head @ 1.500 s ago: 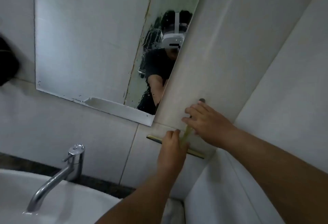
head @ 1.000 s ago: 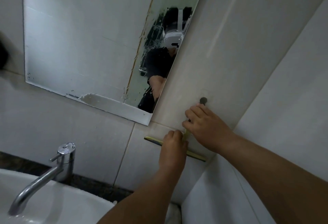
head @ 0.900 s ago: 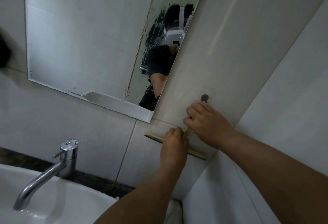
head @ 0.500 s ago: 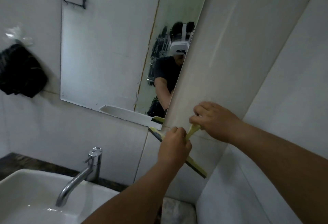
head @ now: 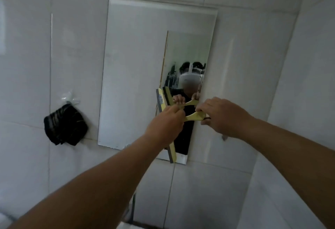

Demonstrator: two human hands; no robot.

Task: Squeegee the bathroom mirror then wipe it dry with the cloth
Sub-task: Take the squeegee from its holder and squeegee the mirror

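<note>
A tall frameless mirror [head: 134, 69] hangs on the white tiled wall. In front of its lower right part I hold a yellow squeegee [head: 172, 151], its blade running nearly vertical. My left hand [head: 165, 125] is closed around the squeegee near where handle meets blade. My right hand [head: 221, 115] pinches the end of the yellow handle. Left of the mirror a dark cloth [head: 66, 125] hangs from a clear hook on the wall.
White tiled walls meet in a corner at the right [head: 282, 83]. A small wall hook [head: 224, 138] sticks out just right of the mirror's lower edge. A person wearing a white headset shows in the mirror's reflection.
The squeegee came off the wall hook below right of the mirror and rose in front of the mirror, its blade turning from near horizontal to near vertical. The view tilted up; sink and tap left the frame.
</note>
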